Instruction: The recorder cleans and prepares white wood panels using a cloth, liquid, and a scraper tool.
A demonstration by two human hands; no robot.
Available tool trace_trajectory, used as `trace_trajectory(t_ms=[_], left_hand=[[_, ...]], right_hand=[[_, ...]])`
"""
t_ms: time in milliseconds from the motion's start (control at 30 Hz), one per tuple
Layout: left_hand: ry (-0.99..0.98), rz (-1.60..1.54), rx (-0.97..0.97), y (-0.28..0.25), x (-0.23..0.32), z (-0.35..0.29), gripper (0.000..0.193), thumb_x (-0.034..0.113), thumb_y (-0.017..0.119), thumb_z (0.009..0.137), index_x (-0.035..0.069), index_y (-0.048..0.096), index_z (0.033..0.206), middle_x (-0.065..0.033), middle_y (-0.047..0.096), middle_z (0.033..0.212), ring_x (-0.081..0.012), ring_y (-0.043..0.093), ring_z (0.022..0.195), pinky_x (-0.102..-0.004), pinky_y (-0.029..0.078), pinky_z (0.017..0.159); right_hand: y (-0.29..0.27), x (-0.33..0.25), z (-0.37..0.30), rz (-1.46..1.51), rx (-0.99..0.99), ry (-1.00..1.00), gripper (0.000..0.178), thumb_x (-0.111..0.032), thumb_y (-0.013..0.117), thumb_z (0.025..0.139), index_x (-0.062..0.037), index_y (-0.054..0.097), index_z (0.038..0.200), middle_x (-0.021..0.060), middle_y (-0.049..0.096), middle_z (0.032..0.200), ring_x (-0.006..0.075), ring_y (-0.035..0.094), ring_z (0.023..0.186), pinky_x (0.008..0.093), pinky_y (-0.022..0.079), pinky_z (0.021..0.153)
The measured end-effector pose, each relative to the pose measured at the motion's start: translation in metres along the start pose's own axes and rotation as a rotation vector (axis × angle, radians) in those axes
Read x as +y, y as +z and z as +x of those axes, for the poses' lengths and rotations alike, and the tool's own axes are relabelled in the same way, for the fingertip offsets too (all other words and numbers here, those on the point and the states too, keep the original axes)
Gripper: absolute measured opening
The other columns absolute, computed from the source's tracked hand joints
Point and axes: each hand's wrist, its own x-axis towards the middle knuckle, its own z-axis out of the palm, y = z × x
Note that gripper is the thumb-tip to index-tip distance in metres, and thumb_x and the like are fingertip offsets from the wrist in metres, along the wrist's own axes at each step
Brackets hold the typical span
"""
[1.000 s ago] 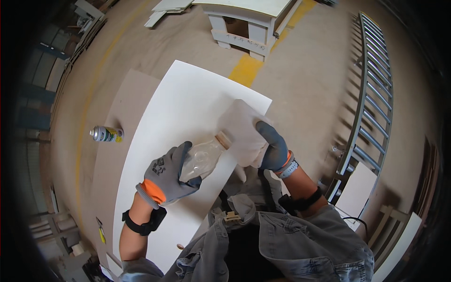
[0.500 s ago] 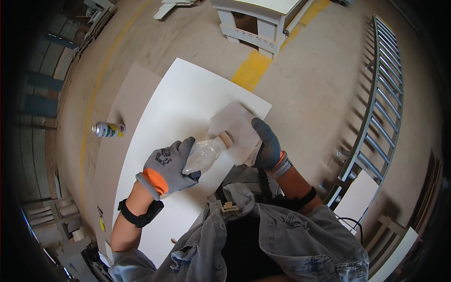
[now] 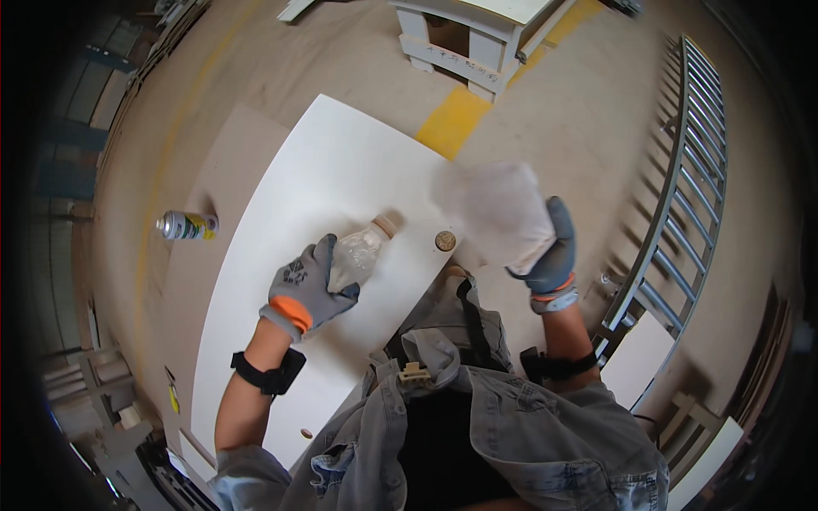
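Note:
My left hand (image 3: 311,285), in a grey glove with an orange cuff, grips a clear plastic bottle (image 3: 356,257) above the white panel (image 3: 341,162). The bottle lies tilted, its brownish top (image 3: 385,225) pointing up and to the right. My right hand (image 3: 554,251), gloved the same way, is closed on a pale, whitish cloth (image 3: 498,209) past the panel's right edge. Motion smears the cloth, and some of its holding fingers are hidden beneath it. A round brown speckled spot (image 3: 445,241) shows on the panel between my hands; a smaller one (image 3: 307,433) lies near its front.
A spray can (image 3: 187,226) lies or stands on the brownish board (image 3: 230,170) at left. A yellow-handled tool (image 3: 174,393) is at the lower left. A roller conveyor (image 3: 682,196) runs along the right. A white workbench (image 3: 469,43) stands at the far side.
My right hand has moved right with the cloth, away from the bottle's top. The speckled spot on the panel has come into view. My left hand and bottle have shifted slightly left.

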Motion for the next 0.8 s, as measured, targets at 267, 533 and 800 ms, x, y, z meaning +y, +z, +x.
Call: trace_trajectory(t_ms=[267, 533, 800], left_hand=[[-0.106, 0.204, -0.179, 0.007, -0.032, -0.021, 0.077, 0.042, 0.062, 0.074, 0.003, 0.034, 0.134, -0.0211, 0.055, 0.112, -0.0339, 0.062, 0.092, -0.0391, 0.051, 0.081], [-0.435, 0.093, -0.252, 0.024, -0.077, -0.107, 0.080, 0.041, 0.067, 0.070, 0.004, 0.036, 0.133, -0.0205, 0.056, 0.113, -0.0362, 0.060, 0.096, -0.0411, 0.049, 0.083], [-0.739, 0.010, -0.282, 0.054, -0.112, -0.225, 0.074, 0.037, 0.071, 0.070, 0.002, 0.040, 0.128, -0.0199, 0.058, 0.107, -0.0347, 0.060, 0.095, -0.0405, 0.049, 0.083]], right_hand=[[0.010, -0.023, -0.003, -0.035, 0.010, 0.001, 0.063, -0.045, 0.041, 0.093, -0.0051, 0.032, 0.141, 0.0144, 0.038, 0.143, 0.0325, 0.038, 0.131, 0.0487, 0.030, 0.108], [0.019, 0.002, 0.044, -0.103, -0.141, 0.136, 0.058, -0.043, 0.038, 0.095, -0.0019, 0.040, 0.135, 0.0159, 0.047, 0.136, 0.0317, 0.046, 0.123, 0.0479, 0.036, 0.104], [0.025, 0.024, 0.077, -0.480, -0.052, 0.159, 0.063, -0.049, 0.034, 0.095, 0.0013, 0.042, 0.133, 0.0184, 0.052, 0.129, 0.0299, 0.054, 0.115, 0.0448, 0.043, 0.097]])
